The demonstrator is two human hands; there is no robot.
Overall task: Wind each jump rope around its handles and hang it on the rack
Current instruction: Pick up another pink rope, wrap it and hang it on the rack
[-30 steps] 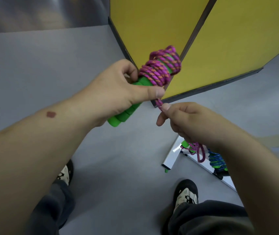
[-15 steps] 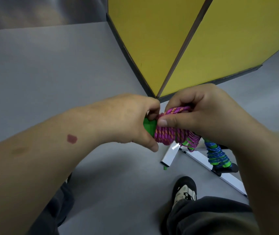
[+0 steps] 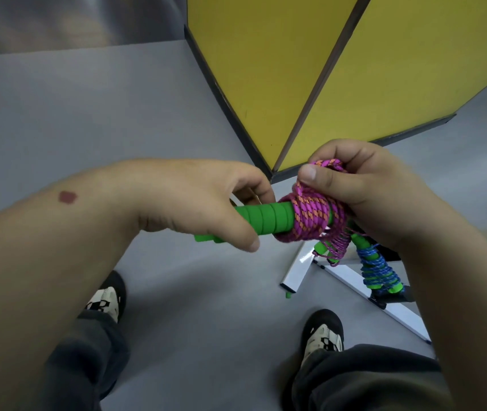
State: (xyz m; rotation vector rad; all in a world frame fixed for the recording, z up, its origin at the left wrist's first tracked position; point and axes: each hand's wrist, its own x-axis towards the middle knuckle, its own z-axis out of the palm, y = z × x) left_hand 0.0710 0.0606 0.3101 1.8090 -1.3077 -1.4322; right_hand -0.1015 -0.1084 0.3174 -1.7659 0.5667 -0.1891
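- The green handles (image 3: 266, 218) are gripped in the left hand (image 3: 206, 203), fingers curled over the top and thumb pressed along the near side; they are held roughly level, probably so that the bundle is kept steady while its other end is worked.
- The pink rope (image 3: 310, 218) is seen wound in tight coils round the right-hand end of the handles, in the air above the floor (image 3: 58, 114), not yet on the rack.
- A loop of that rope is pinched by the right hand (image 3: 363, 191), thumb pressed down on top and the other fingers curled behind the coils; this is judged to be the tucking or locking of the last turn, so that the winding will not slip loose.
- Whether the rope's end is already tucked under cannot be told, since it is hidden by the fingers.
- The rack (image 3: 298, 268), a white frame standing on the floor below the right hand, serves as the only holder in view.
- On it two wound ropes are carried: a second pink rope (image 3: 335, 249) near its left end and a blue rope (image 3: 380, 274) just to the right, both hanging tilted.
- Room for a further bundle on the rack cannot be judged, as part of it is covered by the right forearm.
- The yellow panels (image 3: 266, 69) stand beyond the hands, and both shoes (image 3: 322, 333) rest on the floor near the rack.
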